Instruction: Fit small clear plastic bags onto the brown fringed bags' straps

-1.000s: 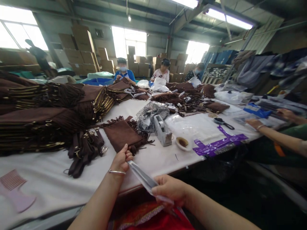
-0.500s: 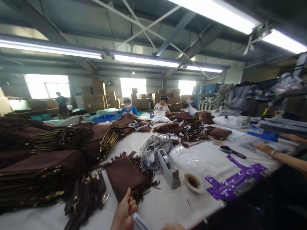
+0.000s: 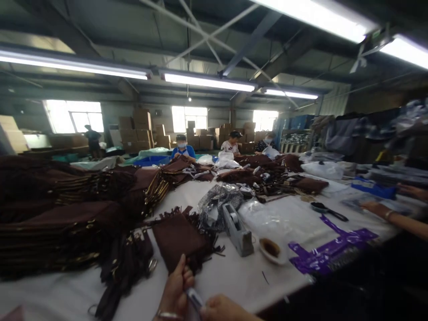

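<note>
My left hand [image 3: 174, 290] is at the bottom edge, fingers closed on the upper end of a thin clear plastic sleeve [image 3: 194, 298]. My right hand [image 3: 223, 309] is only partly in view beside it, pinching the sleeve's lower end. Just beyond my left thumb lies a brown suede fringed bag [image 3: 179, 237] flat on the white table [image 3: 230, 276]. Left of it is a bundle of brown straps with metal clasps [image 3: 129, 258].
Tall stacks of brown fringed bags [image 3: 56, 223] fill the table's left. A grey tape dispenser [image 3: 237, 227], a small dish [image 3: 271, 248], purple plastic strips [image 3: 329, 249] and a black brush [image 3: 326, 210] lie to the right. A co-worker's forearm [image 3: 397, 218] reaches in at right; several people work at the far end.
The camera tilted up, so my hands dropped to the bottom edge. They drew closer together on the plastic sleeve; the right hand left view, then its top returned.
</note>
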`<action>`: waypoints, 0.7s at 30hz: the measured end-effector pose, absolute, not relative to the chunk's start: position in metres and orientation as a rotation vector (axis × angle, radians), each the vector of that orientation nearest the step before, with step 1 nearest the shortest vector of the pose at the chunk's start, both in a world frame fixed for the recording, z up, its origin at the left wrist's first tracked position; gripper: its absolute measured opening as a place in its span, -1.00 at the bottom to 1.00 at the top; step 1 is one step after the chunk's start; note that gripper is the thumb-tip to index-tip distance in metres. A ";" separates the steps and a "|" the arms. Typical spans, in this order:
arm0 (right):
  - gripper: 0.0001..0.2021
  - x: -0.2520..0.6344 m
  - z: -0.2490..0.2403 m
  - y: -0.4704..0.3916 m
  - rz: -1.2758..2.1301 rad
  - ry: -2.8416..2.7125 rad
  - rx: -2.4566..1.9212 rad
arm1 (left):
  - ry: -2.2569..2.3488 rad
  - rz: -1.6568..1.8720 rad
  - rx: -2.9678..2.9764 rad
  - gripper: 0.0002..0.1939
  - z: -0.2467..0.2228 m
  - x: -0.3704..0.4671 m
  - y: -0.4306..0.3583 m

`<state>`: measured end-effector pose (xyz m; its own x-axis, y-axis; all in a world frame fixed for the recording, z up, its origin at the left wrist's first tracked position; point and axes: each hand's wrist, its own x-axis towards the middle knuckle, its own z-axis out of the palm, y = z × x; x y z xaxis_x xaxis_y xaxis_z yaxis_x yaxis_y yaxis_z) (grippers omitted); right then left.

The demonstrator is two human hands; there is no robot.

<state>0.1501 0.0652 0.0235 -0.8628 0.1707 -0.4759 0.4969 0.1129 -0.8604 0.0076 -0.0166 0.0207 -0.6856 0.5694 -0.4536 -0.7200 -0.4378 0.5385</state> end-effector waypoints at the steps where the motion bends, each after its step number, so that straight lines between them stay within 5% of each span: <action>1: -0.70 0.150 0.020 0.062 -1.887 2.033 0.662 | 0.922 2.142 -0.274 -0.71 0.022 0.009 -0.017; 12: -0.83 0.164 0.032 0.058 -2.139 1.762 0.782 | 1.010 2.055 -0.200 -0.80 0.029 0.044 -0.046; 21: -0.71 0.170 0.032 0.030 -2.181 1.807 0.782 | 1.172 2.130 -0.393 -0.80 0.029 0.064 -0.032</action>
